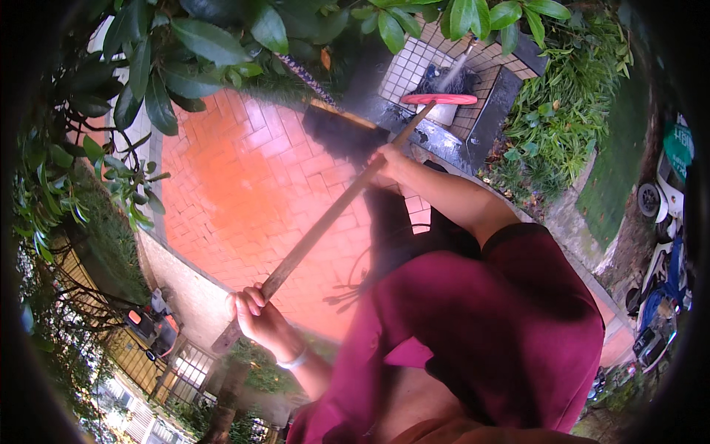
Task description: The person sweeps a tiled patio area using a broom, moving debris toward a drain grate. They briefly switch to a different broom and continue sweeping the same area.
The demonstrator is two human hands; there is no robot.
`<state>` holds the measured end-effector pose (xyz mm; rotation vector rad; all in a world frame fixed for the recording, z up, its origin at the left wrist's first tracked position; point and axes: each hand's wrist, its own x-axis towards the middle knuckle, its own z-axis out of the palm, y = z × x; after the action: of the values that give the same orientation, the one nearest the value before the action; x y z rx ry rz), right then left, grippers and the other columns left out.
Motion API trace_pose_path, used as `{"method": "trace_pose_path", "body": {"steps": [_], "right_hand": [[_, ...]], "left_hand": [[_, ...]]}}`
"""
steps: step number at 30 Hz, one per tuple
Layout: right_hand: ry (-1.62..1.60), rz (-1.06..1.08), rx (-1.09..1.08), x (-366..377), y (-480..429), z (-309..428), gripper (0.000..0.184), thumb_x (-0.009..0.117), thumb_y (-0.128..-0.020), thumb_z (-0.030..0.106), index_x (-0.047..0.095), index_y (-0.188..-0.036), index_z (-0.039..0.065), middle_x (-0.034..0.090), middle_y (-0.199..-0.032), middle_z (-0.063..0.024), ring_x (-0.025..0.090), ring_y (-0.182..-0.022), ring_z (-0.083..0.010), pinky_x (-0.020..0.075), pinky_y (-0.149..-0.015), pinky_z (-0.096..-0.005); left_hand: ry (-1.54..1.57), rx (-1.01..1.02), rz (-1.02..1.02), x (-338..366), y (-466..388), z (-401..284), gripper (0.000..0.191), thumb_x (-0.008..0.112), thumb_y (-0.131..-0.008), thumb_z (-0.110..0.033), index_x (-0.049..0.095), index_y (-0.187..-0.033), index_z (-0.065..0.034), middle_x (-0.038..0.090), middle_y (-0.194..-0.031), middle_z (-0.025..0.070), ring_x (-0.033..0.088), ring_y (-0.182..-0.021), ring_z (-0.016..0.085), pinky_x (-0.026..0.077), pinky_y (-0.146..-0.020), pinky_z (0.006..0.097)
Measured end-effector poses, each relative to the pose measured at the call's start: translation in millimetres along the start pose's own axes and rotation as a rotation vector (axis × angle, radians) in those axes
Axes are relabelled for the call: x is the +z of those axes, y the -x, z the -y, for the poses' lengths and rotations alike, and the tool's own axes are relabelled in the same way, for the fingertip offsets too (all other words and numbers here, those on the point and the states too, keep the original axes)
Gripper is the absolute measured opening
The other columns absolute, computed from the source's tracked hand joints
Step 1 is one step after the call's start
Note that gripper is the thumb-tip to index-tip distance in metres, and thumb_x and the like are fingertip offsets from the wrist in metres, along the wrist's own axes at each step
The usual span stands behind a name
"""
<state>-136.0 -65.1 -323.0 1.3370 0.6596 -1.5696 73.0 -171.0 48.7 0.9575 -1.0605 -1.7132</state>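
Observation:
Both hands grip the long wooden handle (321,230) of a string mop. My left hand (263,319), with a pale band at the wrist, holds it near its lower-left end. My right hand (387,162) is closed around it further up, towards the mop's head. At the far end, a pinkish-red disc (441,100) sits against the dark mop strings (466,83) inside a small tiled basin (407,64). Water runs from a tap (473,42) onto the strings. A broom with dark bristles (344,133) and a patterned handle (310,82) stands left of the basin.
Red brick paving (238,183) lies left of my legs, with a pale kerb (183,283) beyond. Leafy branches (205,44) hang close above. A wet dark ledge (493,119) edges the basin, beside green plants (560,100). Parked scooters (660,305) stand far right.

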Motion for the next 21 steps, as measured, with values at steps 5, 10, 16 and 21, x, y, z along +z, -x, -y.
{"method": "trace_pose_path", "body": {"steps": [5,10,16,21], "right_hand": [[0.046,-0.081,-0.079,20.5,36.1,13.0,0.008,0.042,-0.081,0.007,0.040,-0.073,0.005,0.039,-0.060,-0.0080,0.043,-0.055,-0.0216,0.0428,-0.055,-0.0377],[-0.087,-0.044,-0.121,29.2,56.3,26.7,0.011,0.044,-0.082,0.008,0.038,-0.073,0.006,0.039,-0.059,-0.0052,0.041,-0.050,-0.0184,0.0384,-0.047,-0.0343],[-0.365,0.115,-0.010,56.7,130.8,46.1,0.026,0.047,-0.083,0.015,0.034,-0.061,0.011,0.031,-0.050,0.0021,0.030,-0.038,-0.0091,0.0276,-0.037,-0.0227],[-0.577,0.416,0.108,55.0,182.2,61.1,0.035,0.051,-0.082,0.018,0.031,-0.054,0.015,0.029,-0.047,0.0050,0.029,-0.038,-0.0068,0.0251,-0.036,-0.0190]], "left_hand": [[-0.070,0.027,0.098,34.4,5.2,-10.1,0.007,0.048,-0.085,-0.006,0.046,-0.079,-0.0093,0.029,-0.053,-0.0023,0.035,-0.054,0.011,0.040,-0.077,0.0330],[-0.124,0.106,0.248,66.0,6.6,-22.5,0.010,0.049,-0.084,-0.006,0.047,-0.077,-0.0123,0.029,-0.052,-0.0037,0.035,-0.052,0.010,0.038,-0.073,0.0309],[-0.113,0.291,0.538,103.7,13.3,-66.3,0.018,0.054,-0.080,-0.005,0.043,-0.068,-0.0132,0.032,-0.047,-0.0039,0.036,-0.045,0.008,0.039,-0.052,0.0247],[-0.028,0.387,1.004,145.4,21.0,-100.4,0.023,0.057,-0.073,0.004,0.047,-0.067,-0.0150,0.048,-0.049,-0.0048,0.049,-0.042,0.007,0.046,-0.046,0.0245]]}}
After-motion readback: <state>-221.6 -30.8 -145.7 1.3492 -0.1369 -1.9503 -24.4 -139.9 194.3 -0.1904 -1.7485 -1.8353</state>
